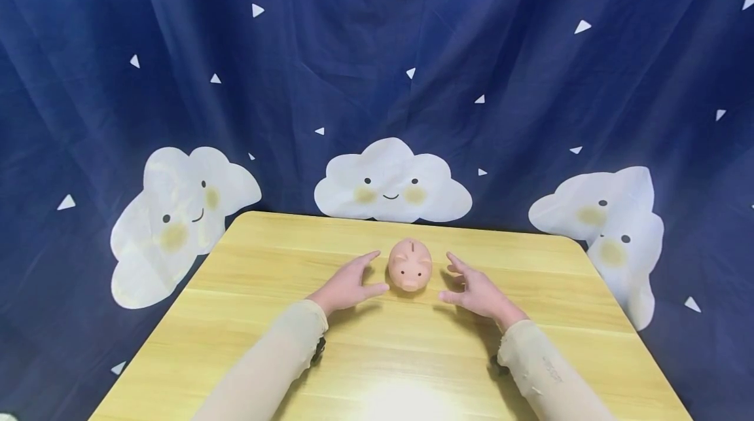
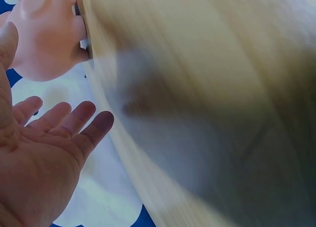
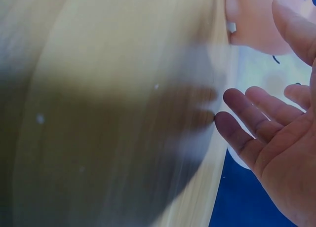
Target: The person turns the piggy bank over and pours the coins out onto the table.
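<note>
A pink piggy bank (image 1: 410, 266) with a coin slot on its back stands on its feet on the wooden table, its snout toward me. To its left my left hand (image 1: 349, 282) is spread, palm facing the pig, with a small gap between. On the other side my right hand (image 1: 477, 291) mirrors it, fingers and thumb apart, also short of the pig. The left wrist view has the pig's rounded side (image 2: 47, 37) beyond the thumb, and the left palm (image 2: 39, 168) bare. In the right wrist view the right palm (image 3: 291, 172) holds nothing, and the pig's body (image 3: 256, 24) is partly cut off.
The light wood table (image 1: 377, 355) has rounded far corners, and glare lies on its near part. Behind it hangs a dark blue curtain (image 1: 353, 48) with white triangles and smiling clouds. Pale sleeves (image 1: 271, 355) cover both forearms.
</note>
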Demonstrator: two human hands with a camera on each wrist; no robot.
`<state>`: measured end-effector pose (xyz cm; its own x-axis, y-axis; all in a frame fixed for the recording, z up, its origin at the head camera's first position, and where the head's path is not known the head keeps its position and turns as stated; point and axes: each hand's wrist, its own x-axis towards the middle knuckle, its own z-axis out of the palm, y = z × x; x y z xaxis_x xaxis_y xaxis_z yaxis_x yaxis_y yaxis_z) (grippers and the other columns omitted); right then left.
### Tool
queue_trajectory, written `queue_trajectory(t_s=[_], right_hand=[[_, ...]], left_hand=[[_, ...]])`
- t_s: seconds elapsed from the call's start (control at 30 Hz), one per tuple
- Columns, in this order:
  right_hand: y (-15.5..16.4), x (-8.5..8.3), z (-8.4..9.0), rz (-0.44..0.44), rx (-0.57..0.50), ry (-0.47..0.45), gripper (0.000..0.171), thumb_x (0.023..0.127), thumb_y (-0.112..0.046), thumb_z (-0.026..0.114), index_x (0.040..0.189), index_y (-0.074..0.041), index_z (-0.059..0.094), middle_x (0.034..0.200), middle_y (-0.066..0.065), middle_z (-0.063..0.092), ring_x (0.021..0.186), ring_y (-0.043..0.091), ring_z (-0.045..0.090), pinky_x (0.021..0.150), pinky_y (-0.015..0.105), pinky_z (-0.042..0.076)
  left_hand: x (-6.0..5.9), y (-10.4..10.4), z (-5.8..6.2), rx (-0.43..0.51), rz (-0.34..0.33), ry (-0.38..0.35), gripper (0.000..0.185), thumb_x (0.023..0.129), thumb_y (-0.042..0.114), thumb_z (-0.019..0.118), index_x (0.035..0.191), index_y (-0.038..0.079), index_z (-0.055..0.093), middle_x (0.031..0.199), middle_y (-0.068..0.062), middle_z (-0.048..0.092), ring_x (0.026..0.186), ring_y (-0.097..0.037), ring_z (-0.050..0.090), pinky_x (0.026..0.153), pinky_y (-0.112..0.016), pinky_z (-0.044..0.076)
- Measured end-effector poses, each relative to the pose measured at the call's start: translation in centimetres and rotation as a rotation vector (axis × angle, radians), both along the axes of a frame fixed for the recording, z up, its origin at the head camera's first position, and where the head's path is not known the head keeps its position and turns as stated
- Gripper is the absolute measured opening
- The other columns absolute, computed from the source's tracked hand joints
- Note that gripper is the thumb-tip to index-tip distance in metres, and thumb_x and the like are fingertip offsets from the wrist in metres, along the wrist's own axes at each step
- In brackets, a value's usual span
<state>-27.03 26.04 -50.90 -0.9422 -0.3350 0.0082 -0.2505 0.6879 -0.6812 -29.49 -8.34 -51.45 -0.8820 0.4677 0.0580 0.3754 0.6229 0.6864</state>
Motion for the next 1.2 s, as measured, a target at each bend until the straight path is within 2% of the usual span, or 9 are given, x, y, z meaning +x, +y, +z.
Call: queue_trajectory(t_s=[0.17,0.4,0.6,0.83,1.2], right_hand=[[-0.5,-0.1,0.1,-0.001,-0.004,0.008,0.103,0.093,-0.032,0.085,0.171,-0.007,0.021,0.158,0.027,0.054,0.136,0.048,0.062,0.117,0.065,0.047],[-0.9,-0.1,0.1,0.005,0.009,-0.002,0.106,0.093,-0.034,0.086,0.171,-0.005,0.020,0.158,0.027,0.054,0.137,0.048,0.062,0.117,0.065,0.047],[-1.3,-0.2,0.2,0.015,-0.001,-0.004,0.107,0.093,-0.034,0.086,0.171,-0.005,0.019,0.158,0.028,0.053,0.137,0.048,0.062,0.117,0.064,0.048],[-2.0,-0.3,0.0,0.024,-0.041,-0.006,0.106,0.093,-0.029,0.086,0.171,-0.005,0.018,0.158,0.029,0.053,0.134,0.049,0.063,0.117,0.064,0.048],[-2.6,-0.5,-0.2,0.012,-0.048,-0.019,0.109,0.092,-0.029,0.086,0.172,-0.006,0.015,0.164,0.029,0.045,0.136,0.045,0.063,0.120,0.063,0.045]], left_hand=[[0.2,0.3,0.3,0.004,0.004,-0.011,0.089,0.098,0.051,0.074,0.169,0.015,0.033,0.171,-0.012,0.041,0.157,-0.036,0.042,0.132,-0.056,0.032],[0.2,0.6,0.3,-0.002,0.002,-0.021,0.091,0.098,0.055,0.072,0.168,0.012,0.033,0.170,-0.015,0.042,0.153,-0.037,0.047,0.130,-0.056,0.036],[0.3,0.9,0.4,-0.006,0.010,-0.039,0.091,0.097,0.057,0.072,0.169,0.016,0.033,0.169,-0.015,0.043,0.151,-0.036,0.050,0.130,-0.053,0.037],[0.0,1.3,-0.2,-0.009,0.012,-0.040,0.094,0.097,0.061,0.072,0.169,0.016,0.031,0.169,-0.016,0.043,0.151,-0.036,0.050,0.129,-0.053,0.038],[-0.3,1.9,-0.3,-0.005,0.008,-0.032,0.098,0.096,0.064,0.071,0.169,0.014,0.030,0.168,-0.018,0.044,0.149,-0.037,0.052,0.129,-0.053,0.039]])
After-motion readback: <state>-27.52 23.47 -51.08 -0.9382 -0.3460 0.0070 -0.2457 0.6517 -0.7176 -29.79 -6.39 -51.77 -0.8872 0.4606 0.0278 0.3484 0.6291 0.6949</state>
